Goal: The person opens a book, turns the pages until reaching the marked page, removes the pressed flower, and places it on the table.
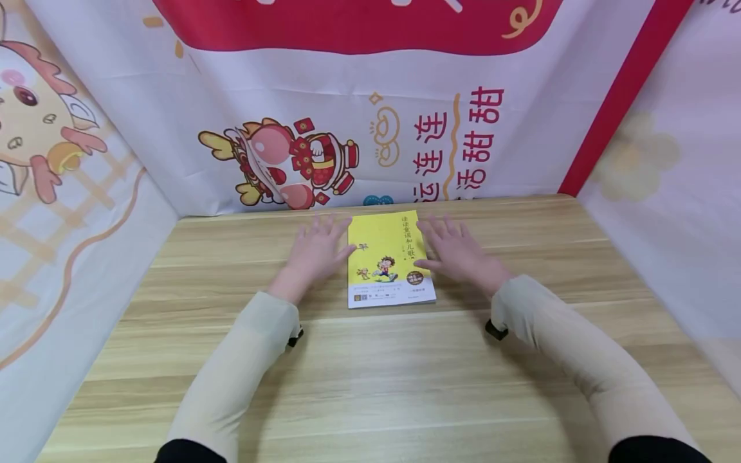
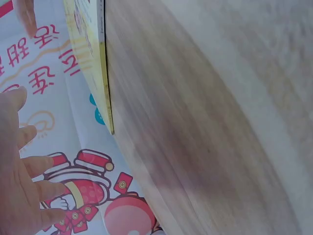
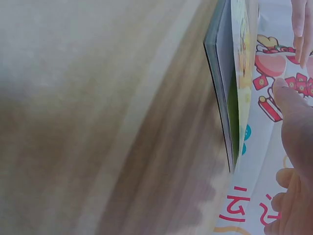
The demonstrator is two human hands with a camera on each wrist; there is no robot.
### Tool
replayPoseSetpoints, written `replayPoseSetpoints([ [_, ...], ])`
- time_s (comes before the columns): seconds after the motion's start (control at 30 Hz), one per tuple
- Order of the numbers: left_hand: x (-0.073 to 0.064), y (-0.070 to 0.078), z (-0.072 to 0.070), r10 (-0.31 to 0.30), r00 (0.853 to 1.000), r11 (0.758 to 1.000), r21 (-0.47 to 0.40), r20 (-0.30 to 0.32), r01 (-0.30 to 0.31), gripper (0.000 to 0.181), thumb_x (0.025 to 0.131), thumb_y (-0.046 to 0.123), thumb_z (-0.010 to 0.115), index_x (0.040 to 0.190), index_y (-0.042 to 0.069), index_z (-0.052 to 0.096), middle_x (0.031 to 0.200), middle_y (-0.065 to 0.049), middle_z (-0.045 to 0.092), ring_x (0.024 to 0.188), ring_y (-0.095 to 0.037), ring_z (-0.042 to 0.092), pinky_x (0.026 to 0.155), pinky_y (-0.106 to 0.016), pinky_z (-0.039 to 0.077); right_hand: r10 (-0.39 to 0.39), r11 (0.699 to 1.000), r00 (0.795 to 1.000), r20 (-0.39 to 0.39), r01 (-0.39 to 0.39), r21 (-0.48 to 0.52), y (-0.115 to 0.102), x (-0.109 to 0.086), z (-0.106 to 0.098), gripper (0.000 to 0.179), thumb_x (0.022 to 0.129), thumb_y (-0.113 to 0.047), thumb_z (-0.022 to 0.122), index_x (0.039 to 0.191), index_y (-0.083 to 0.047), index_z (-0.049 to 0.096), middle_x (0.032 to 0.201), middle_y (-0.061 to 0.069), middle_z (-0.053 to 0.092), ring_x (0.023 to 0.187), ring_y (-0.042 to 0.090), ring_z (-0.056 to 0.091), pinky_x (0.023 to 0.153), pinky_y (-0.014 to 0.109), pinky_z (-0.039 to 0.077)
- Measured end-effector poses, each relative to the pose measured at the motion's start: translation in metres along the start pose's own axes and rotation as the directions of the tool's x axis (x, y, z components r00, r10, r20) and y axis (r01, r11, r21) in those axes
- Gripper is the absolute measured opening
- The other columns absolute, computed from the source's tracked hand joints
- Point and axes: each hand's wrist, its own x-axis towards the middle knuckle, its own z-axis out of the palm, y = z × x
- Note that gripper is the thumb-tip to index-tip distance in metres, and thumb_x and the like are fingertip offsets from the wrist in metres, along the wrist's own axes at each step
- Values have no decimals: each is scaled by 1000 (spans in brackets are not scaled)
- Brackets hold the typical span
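A thin paperback book (image 1: 379, 235) with a yellow cover, a cartoon child and a white lower band lies face up near the back of the table. My left hand (image 1: 315, 253) is spread beside its left edge, thumb toward the cover. On the other side, my right hand (image 1: 460, 253) is spread too, its thumb and fingertips overlapping the right edge in the head view. Both wrist views show gaps between the hands and the book, with the left hand (image 2: 24, 183) and right hand (image 3: 298, 142) raised. The cover's edge (image 3: 242, 105) stands slightly apart from the pages.
The wood-grain table (image 1: 382, 379) stretches toward me. Behind it hangs a white printed cloth (image 1: 324, 83) with red lettering and cartoon figures. More printed cloth (image 1: 75, 270) borders the left side, and a pale sheet (image 1: 666, 225) borders the right.
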Motion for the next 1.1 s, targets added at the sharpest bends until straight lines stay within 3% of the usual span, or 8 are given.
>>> replayPoseSetpoints([
  [0.3,-8,6,5,37,999,999,3,16,-37,69,104,54,48,164,24,29,170,-12,19,153,-43,15,120,-64,18,-42,999,998,36,41,27,-5,-9,4,88,98,-59,59,165,-16,20,171,11,4,154,40,-7,121,60,-4],
  [0.53,-10,12,6,84,996,996,15,32,-84,67,105,52,49,163,23,31,167,-15,26,151,-46,23,119,-63,23,-102,994,992,70,99,45,-3,-13,6,87,95,-64,61,162,-17,33,169,13,20,156,37,4,123,58,7],
  [0.83,-15,20,7,132,990,991,3,52,-132,65,103,49,55,160,21,39,161,-14,39,148,-42,32,118,-59,29,-144,988,985,95,137,74,-1,-19,7,81,95,-61,63,160,-19,38,167,9,26,155,38,13,122,58,14],
  [1.0,-21,25,9,167,980,986,-19,105,-166,65,103,49,57,159,20,40,162,-9,38,150,-37,31,119,-57,29,-164,985,977,134,154,83,-1,-23,7,80,94,-61,64,159,-21,41,167,5,28,154,38,19,120,61,20],
  [1.1,-24,27,13,210,963,977,-8,167,-211,67,104,51,54,162,21,36,167,-7,29,153,-37,23,120,-59,24,-164,984,975,152,151,97,0,-25,7,79,93,-61,66,158,-23,42,167,4,28,153,39,21,119,62,23],
])
